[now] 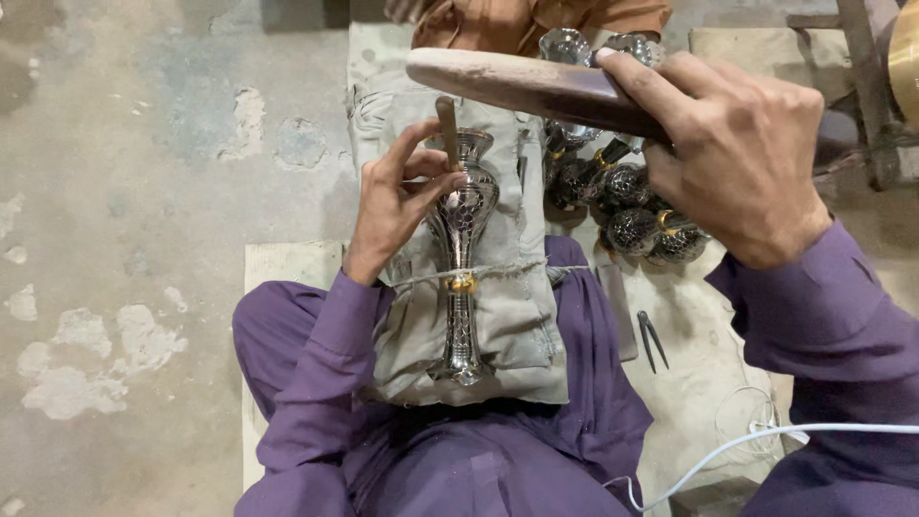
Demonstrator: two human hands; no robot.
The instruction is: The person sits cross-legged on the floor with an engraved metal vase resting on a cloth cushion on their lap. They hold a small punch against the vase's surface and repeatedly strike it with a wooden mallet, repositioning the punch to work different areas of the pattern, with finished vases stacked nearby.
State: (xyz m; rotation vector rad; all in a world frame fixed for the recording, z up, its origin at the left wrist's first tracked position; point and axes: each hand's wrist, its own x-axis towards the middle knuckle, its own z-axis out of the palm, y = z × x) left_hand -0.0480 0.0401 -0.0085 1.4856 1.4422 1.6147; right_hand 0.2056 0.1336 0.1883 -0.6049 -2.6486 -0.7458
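A slim silver vase (460, 278) with an engraved dark pattern lies tied by string on a grey cloth pad (517, 287) across my lap. My left hand (397, 196) pinches a small chisel-like punch (447, 129) upright against the vase's bulb near its neck. My right hand (737, 153) is raised above it, gripping a wooden mallet (526, 84) held level over the punch.
Several more engraved metal vases (622, 187) lie heaped to the right of the pad. A flat file (617, 311) and a pair of dividers (651, 337) rest on the mat. A white cable (766, 436) crosses the lower right. Another person in an orange garment (536, 19) sits opposite. Bare concrete floor is at the left.
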